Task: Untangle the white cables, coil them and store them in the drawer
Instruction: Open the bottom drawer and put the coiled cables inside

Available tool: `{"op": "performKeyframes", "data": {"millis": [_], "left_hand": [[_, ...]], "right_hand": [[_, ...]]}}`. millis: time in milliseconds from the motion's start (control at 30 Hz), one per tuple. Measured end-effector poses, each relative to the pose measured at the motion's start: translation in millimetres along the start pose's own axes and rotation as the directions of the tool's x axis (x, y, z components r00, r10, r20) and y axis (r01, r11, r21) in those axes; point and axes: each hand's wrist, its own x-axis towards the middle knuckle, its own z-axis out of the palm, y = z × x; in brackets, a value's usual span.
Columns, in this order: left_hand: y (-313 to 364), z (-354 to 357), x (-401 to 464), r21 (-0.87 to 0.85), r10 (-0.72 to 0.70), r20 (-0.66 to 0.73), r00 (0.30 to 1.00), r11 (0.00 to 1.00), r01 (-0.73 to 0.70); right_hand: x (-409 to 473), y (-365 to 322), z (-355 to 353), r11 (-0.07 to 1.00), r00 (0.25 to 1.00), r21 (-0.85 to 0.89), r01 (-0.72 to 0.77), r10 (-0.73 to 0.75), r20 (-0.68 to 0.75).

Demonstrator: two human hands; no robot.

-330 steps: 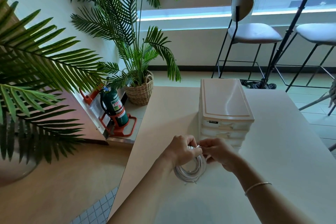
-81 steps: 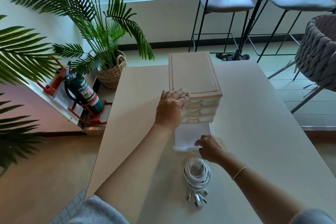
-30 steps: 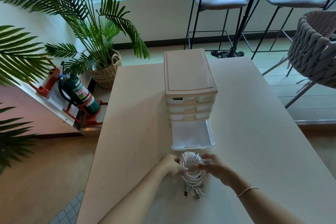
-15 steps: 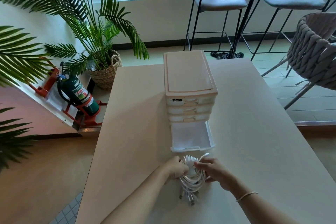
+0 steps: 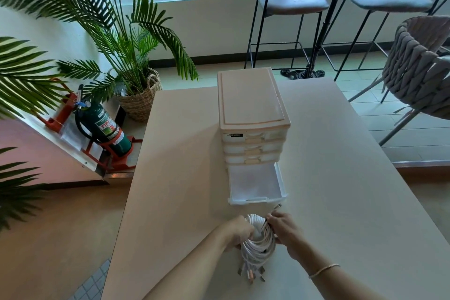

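Both hands, left hand (image 5: 237,231) & right hand (image 5: 283,229), are clamping coiled cables (image 5: 259,243); loose plug end risks springing loops apart before open drawer (image 5: 255,200) at 12 o'clock.

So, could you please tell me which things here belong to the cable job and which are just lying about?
Job: coiled white cables, open bottom drawer, left hand, right hand.
Not: fire extinguisher, potted palm, stools, woven chair.

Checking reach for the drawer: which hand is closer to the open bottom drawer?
Right hand, just below the open drawer's front; left hand sits slightly lower-left.
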Motion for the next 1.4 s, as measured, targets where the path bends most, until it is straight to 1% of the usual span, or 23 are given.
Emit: {"op": "performKeyframes", "data": {"millis": [100, 200, 233, 300, 367, 433, 467, 567, 633, 700, 800, 867, 967, 1067, 1133, 1300, 1400], "left_hand": [[5, 1, -2, 0.052, -0.034, 0.019, 0.999, 0.998, 0.033], [4, 0, -2, 0.066, -0.040, 0.028, 0.999, 0.997, 0.038], [3, -1, -2, 0.062, -0.031, 0.041, 0.999, 0.998, 0.028], [1, -2, -3, 0.058, 0.004, 0.066, 0.998, 0.998, -0.008], [1, -3, -4, 0.037, 0.042, 0.065, 0.997, 0.998, -0.044], [0, -3, -5, -0.011, 0.076, 0.047, 0.996, 0.997, -0.075], [-1, -2, -5, -0.037, 0.087, 0.044, 0.995, 0.996, -0.085], [-3, -1, -1, -0.103, 0.089, 0.051, 0.995, 0.991, -0.084], [-4, 0, 1, -0.128, 0.061, 0.051, 0.997, 0.990, -0.054], [-5, -1, 2, -0.189, 0.026, 0.039, 0.999, 0.982, -0.019], [-7, -4, 2, -0.277, 0.001, 0.061, 0.998, 0.961, 0.016], [-7, -6, 3, -0.315, 0.038, 0.090, 0.995, 0.949, -0.008], [-10, -7, 6, -0.310, 0.112, 0.135, 0.985, 0.949, -0.065], [-16, -10, 9, -0.344, 0.137, 0.102, 0.985, 0.934, -0.094], [-16, -11, 10, -0.350, 0.167, 0.102, 0.981, 0.929, -0.122], [-13, -15, 7, -0.342, 0.215, 0.120, 0.969, 0.926, -0.163], [-15, -16, 11, -0.370, 0.247, 0.133, 0.960, 0.911, -0.183]], "right_hand": [[-4, 4, 0, 0.993, 0.987, -0.100, 0.066, -0.079, -0.138], [-9, 4, 1, 0.973, 0.969, -0.201, 0.112, -0.151, -0.193], [-8, 5, 2, 0.976, 0.966, -0.188, 0.109, -0.149, -0.210], [-7, 7, 5, 0.993, 0.967, -0.097, 0.072, -0.093, -0.238], [-4, 9, 5, 0.998, 0.973, 0.058, 0.005, 0.008, -0.230], [0, 9, 0, 0.967, 0.986, 0.246, -0.059, 0.095, -0.138], [0, 7, -2, 0.952, 0.991, 0.295, -0.083, 0.111, -0.079], [3, 5, -6, 0.932, 0.992, 0.340, -0.127, 0.122, 0.036], [2, 4, -8, 0.902, 0.985, 0.396, -0.173, 0.163, 0.059], [-2, 3, -9, 0.903, 0.981, 0.385, -0.191, 0.168, 0.093], [-5, 1, -8, 0.951, 0.970, 0.242, -0.195, 0.150, 0.190], [-7, -1, -8, 0.957, 0.962, 0.208, -0.204, 0.156, 0.223], [-8, -6, -14, 0.965, 0.949, 0.175, -0.193, 0.138, 0.284], [-9, -9, -23, 0.953, 0.898, 0.219, -0.208, 0.097, 0.429], [-9, -8, -26, 0.945, 0.868, 0.256, -0.204, 0.053, 0.493], [-6, -4, -28, 0.945, 0.835, 0.292, -0.146, -0.040, 0.548], [-3, 0, -29, 0.929, 0.817, 0.337, -0.151, -0.075, 0.572]]}}
